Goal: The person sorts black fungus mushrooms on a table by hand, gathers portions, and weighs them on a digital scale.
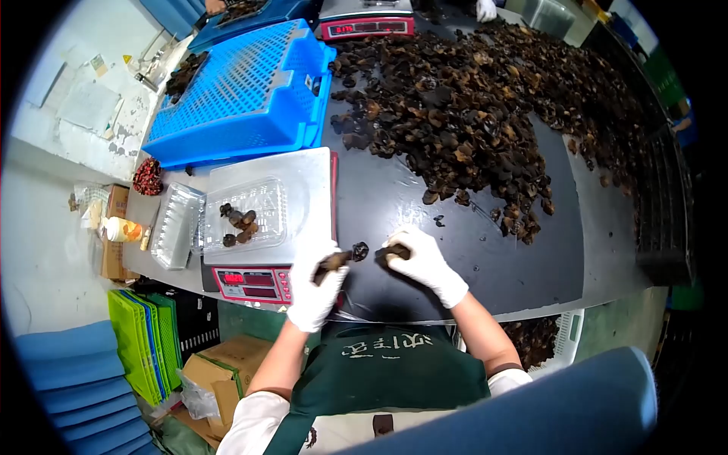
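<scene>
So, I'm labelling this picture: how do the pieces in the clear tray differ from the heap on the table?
The tray pieces are few; the heap holds far more. The tray pieces lie in the clear tray, on a scale; the heap lies on the table. The tray pieces sit in a small group, while the heap sprawls over the table's far side. Both show dark and lighter brown tones.

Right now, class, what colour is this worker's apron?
The apron is dark green with whitish lettering, best seen in the head view.
</scene>
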`<control>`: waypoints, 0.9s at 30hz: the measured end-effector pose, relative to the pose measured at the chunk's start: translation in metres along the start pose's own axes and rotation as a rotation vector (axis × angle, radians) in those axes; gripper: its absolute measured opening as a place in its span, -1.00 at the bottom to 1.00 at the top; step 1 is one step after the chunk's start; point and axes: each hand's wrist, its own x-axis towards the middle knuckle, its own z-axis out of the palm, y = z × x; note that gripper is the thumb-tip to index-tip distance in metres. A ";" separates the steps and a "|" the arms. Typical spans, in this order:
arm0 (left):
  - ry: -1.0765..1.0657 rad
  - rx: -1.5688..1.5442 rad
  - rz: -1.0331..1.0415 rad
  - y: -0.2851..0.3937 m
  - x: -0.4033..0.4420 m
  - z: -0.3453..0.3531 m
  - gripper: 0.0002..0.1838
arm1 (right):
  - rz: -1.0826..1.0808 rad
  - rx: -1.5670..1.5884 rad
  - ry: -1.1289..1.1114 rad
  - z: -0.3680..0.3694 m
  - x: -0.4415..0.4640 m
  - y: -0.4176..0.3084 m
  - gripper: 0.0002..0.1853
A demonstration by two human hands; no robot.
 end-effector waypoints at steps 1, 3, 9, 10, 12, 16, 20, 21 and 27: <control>0.050 -0.021 -0.027 -0.004 -0.001 -0.021 -0.64 | -0.016 -0.069 -0.040 0.014 0.007 -0.008 -0.82; 0.162 0.021 -0.015 -0.011 0.000 -0.061 -0.61 | -0.091 -0.224 -0.061 0.048 0.016 -0.003 -0.81; 0.420 0.157 -0.041 -0.052 0.007 -0.161 -0.62 | 0.080 -0.143 -0.106 0.067 0.019 0.007 -0.82; 0.429 0.154 -0.062 -0.063 0.009 -0.174 -0.64 | 0.129 -0.025 -0.021 0.064 0.020 0.014 -0.82; 0.403 0.219 -0.028 -0.081 0.018 -0.194 -0.64 | 0.268 0.165 0.112 0.055 0.032 0.005 -0.82; 0.223 0.363 0.088 -0.107 0.051 -0.213 -0.64 | 0.020 0.284 0.154 0.055 0.090 -0.066 -0.81; 0.056 0.390 0.096 -0.131 0.075 -0.216 -0.63 | -0.283 0.220 -0.001 0.098 0.151 -0.134 -0.77; 0.010 0.433 0.134 -0.134 0.079 -0.216 -0.63 | -0.339 0.156 -0.021 0.111 0.164 -0.142 -0.78; -0.192 0.534 0.204 -0.142 0.079 -0.214 -0.20 | -0.381 -0.349 -0.211 0.172 0.185 -0.126 -0.46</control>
